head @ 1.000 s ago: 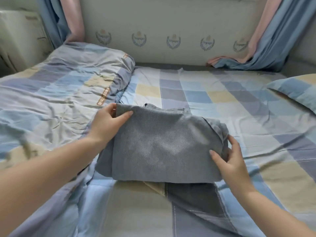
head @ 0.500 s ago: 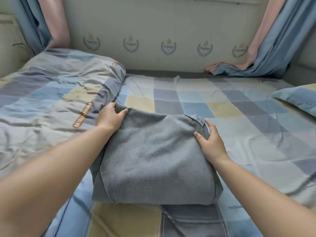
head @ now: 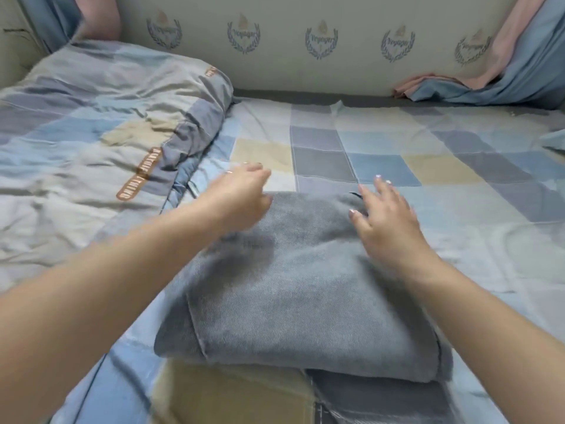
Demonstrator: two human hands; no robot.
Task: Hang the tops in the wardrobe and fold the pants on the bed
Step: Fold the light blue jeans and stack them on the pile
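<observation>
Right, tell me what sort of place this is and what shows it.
Most likely a bedroom in a home. The folded grey pants lie on a bed with a checked sheet, a matching rumpled duvet is bunched to the left, and curtains drape down onto the far edge of the bed.

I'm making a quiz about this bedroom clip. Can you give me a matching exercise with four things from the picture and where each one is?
Things:
1. folded grey pants
2. bunched quilt
3. pink and blue curtain
4. left hand

Places:
A. heaped on the left part of the bed
B. far right, draped down onto the bed's far edge
C. lying on the checked sheet in the middle
D. over the far left corner of the pants

Pairs: 1-C, 2-A, 3-B, 4-D
</observation>
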